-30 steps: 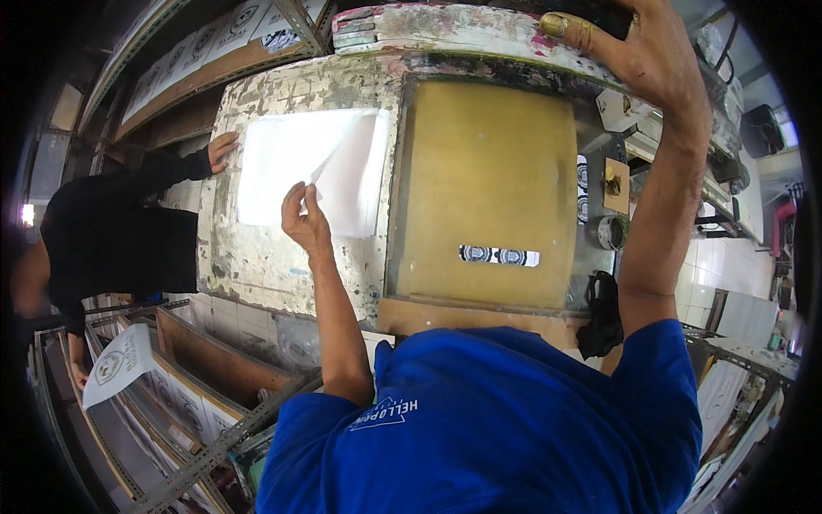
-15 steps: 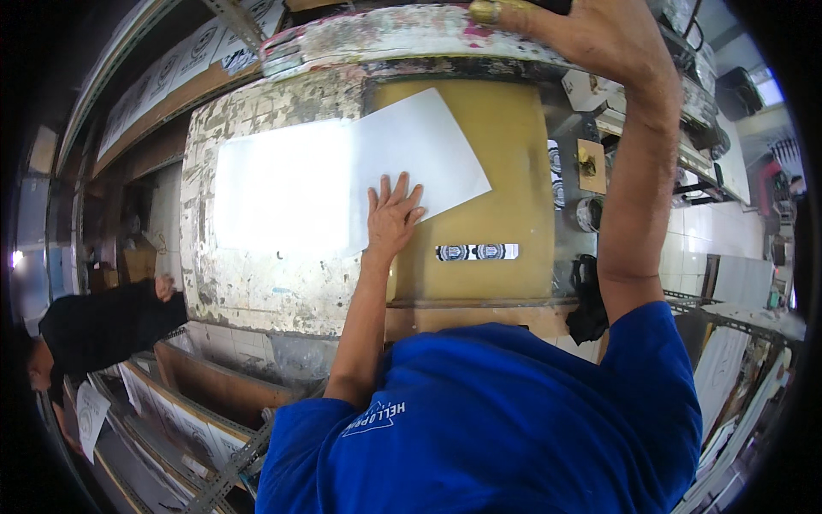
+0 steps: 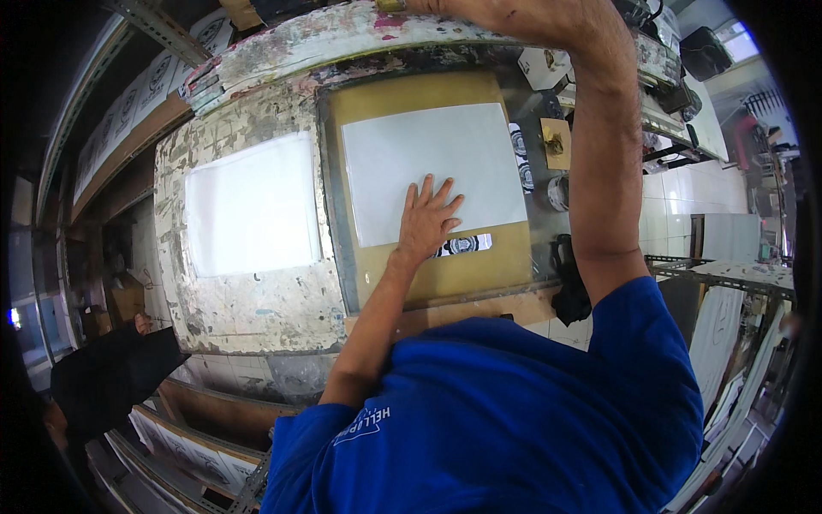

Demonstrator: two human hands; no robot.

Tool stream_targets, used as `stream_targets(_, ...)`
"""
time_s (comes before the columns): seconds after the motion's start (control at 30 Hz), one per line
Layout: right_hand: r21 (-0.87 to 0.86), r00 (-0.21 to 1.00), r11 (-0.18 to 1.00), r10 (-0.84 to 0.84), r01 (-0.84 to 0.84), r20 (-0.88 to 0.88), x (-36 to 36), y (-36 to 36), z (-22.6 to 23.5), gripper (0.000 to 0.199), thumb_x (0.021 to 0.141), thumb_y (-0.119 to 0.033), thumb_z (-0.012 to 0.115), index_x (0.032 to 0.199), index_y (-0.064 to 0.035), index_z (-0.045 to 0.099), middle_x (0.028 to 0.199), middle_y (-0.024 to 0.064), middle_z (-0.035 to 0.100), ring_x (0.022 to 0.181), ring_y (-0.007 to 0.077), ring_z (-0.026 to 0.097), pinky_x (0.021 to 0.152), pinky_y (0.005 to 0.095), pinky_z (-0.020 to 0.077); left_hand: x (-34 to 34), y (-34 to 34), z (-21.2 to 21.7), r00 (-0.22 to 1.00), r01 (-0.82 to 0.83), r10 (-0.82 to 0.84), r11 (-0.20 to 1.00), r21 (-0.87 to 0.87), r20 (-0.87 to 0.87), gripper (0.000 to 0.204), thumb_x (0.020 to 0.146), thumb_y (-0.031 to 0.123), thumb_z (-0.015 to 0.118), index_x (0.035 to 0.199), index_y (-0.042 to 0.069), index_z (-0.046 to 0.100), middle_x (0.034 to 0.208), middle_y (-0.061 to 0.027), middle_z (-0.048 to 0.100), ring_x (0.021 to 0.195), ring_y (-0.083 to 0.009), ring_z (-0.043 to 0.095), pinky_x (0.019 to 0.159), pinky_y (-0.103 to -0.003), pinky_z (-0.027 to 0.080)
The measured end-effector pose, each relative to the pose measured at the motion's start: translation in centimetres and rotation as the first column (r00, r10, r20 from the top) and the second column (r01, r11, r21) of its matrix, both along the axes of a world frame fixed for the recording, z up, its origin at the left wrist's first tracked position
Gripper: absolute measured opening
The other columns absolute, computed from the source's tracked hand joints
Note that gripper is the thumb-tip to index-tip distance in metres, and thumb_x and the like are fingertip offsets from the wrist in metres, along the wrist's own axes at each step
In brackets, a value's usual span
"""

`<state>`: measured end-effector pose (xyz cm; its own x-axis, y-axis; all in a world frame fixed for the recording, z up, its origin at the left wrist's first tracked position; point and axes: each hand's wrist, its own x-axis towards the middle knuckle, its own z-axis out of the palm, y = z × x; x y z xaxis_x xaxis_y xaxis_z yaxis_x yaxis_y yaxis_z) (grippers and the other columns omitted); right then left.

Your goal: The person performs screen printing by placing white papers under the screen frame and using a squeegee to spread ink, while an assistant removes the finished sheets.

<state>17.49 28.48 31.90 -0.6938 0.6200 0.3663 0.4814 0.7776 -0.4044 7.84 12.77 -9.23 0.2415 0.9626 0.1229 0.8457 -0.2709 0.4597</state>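
My left hand (image 3: 425, 224) lies flat with spread fingers on the lower edge of a white sheet (image 3: 432, 163). The sheet rests squarely on a yellow-brown board (image 3: 479, 270). A small black-and-white printed strip (image 3: 463, 246) sits on the board just right of my wrist. My right arm reaches up past the board; my right hand (image 3: 479, 10) is at the picture's top edge, curled over a dark bar above the paint-stained frame (image 3: 342, 34), and is partly cut off.
Another white sheet (image 3: 253, 206) lies on the flaking table top (image 3: 257, 308) left of the board. A person in black (image 3: 111, 377) stands at lower left. Small tins (image 3: 556, 193) and a black cloth (image 3: 569, 283) sit right of the board. Printed sheets (image 3: 188, 441) are stacked below.
My left hand lifted a sheet off the left pile, slid it right and laid it flat on the board. The person in black drew back from the table.
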Motion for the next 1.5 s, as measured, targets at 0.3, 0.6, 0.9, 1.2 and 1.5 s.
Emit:
stream_targets(0.3,0.1,0.997,0.994,0.042,-0.035,-0.07,-0.4,1.7,-2.3,0.049,0.076,-0.04,0.084,0.109,-0.0033,0.08,0.095,0.0165,0.079,0.075,0.0254,0.072,0.074,0.0339,0.0568,0.4,-1.6,-0.3,0.999,0.019,-0.022,0.998,0.055,0.038,0.047,0.093,0.038,0.068,0.137,0.022,0.066,0.158,-0.0045,0.046,0.151,-0.0366,0.03,0.123,-0.061,0.021)
stream_targets(0.6,0.153,0.989,0.984,0.108,-0.092,-0.102,0.0,1.8,-2.6,0.048,0.077,-0.039,0.083,0.111,-0.0041,0.079,0.094,0.0144,0.079,0.07,0.0216,0.071,0.07,0.0331,0.0574,0.0,-1.6,0.5,0.998,0.055,-0.057,0.993,0.105,0.017,0.049,0.094,0.037,0.068,0.14,0.019,0.063,0.154,-0.0048,0.051,0.15,-0.0366,0.032,0.122,-0.059,0.021)
stream_targets(0.9,0.313,0.994,0.947,0.093,-0.071,-0.054,2.2,-4.6,-8.7,0.056,0.074,-0.035,0.088,0.124,-0.0152,0.074,0.091,0.0146,0.075,0.081,0.0315,0.073,0.071,0.0377,0.0564,-4.9,-4.2,14.2,0.183,-0.648,-0.04,0.747,0.151,0.982,0.137,0.063,0.05,0.094,0.163,-0.002,0.016,0.128,-0.0156,0.064,0.12,-0.0277,0.06,0.105,-0.043,0.045)
stream_targets(1.2,-0.196,0.991,0.98,-0.003,-0.024,-0.135,4.6,-11.3,-22.4,0.032,0.085,-0.024,0.077,0.116,-0.0194,0.078,0.087,0.0095,0.071,0.078,0.0304,0.069,0.068,0.0412,0.0546,-6.7,-15.2,4.8,0.146,-0.579,0.442,0.764,-0.286,0.885,0.098,0.069,0.004,0.094,0.151,-0.008,0.042,0.13,-0.013,0.066,0.113,-0.0217,0.064,0.101,-0.036,0.053)
stream_targets(1.5,-0.183,0.926,0.983,0.041,0.031,0.376,4.6,-13.2,-32.9,0.076,0.072,-0.017,0.081,0.144,-0.0207,0.058,0.102,0.0092,0.063,0.102,0.0281,0.06,0.093,0.0457,0.0374,-8.2,-16.7,-1.9,0.756,-0.632,0.561,0.759,0.156,0.336,0.089,0.064,0.037,0.092,0.137,-0.001,0.059,0.153,-0.0226,0.047,0.134,-0.0423,0.044,0.112,-0.053,0.035)
